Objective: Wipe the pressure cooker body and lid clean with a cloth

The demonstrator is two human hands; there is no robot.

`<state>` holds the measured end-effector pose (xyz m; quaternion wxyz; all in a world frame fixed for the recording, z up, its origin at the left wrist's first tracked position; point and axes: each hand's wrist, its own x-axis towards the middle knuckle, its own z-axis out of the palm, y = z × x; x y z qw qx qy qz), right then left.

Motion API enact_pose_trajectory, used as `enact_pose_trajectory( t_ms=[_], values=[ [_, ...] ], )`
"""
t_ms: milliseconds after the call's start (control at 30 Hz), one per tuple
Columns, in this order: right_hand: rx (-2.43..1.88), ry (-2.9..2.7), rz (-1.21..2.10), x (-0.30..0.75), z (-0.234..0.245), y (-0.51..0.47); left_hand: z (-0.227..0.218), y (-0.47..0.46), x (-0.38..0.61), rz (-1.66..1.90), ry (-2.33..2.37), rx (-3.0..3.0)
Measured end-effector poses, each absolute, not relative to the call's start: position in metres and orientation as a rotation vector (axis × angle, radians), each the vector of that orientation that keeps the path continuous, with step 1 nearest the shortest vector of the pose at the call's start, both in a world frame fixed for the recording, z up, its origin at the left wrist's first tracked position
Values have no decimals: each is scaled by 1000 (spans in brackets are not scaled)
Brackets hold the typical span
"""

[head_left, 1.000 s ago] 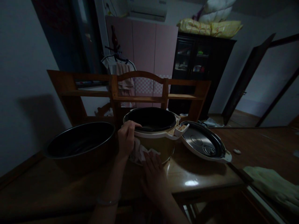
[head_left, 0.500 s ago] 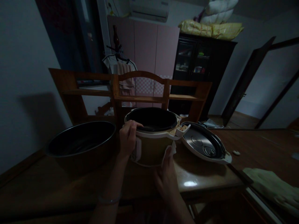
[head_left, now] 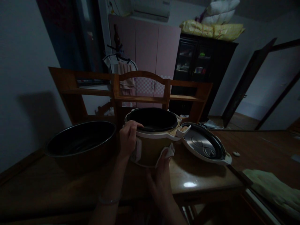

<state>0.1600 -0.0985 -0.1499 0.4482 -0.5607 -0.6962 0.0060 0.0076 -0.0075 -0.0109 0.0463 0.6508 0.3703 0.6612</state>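
Observation:
A yellow and white rice cooker (head_left: 152, 147) stands on the wooden table (head_left: 206, 175), its lid (head_left: 203, 143) swung open to the right and its dark inner pot (head_left: 153, 118) showing. My left hand (head_left: 127, 137) grips the cooker's left rim, thumb over the edge. My right hand (head_left: 160, 178) presses a white cloth (head_left: 167, 153) against the front right of the cooker's body, fingers closed on the cloth.
A large dark metal basin (head_left: 81, 142) sits left of the cooker. A wooden chair back (head_left: 140, 90) stands behind the table. A pale green cloth (head_left: 272, 187) lies at the right. A small white object (head_left: 236, 153) rests near the lid.
My right hand has carried the cloth from the cooker's lower left front across to its right front. My left hand has kept its grip on the rim.

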Motion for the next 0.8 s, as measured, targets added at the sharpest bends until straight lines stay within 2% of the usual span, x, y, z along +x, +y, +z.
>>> enact_pose_trajectory(
  t_ms=[633,800],
  values=[
    [-1319,-1726,-43,140,-142,-110,-12,-6,5,2001,1130,1998],
    [-1307,-1721,-97,139,-139,-105,-1,-9,-5,1749,1109,2129]
  ],
)
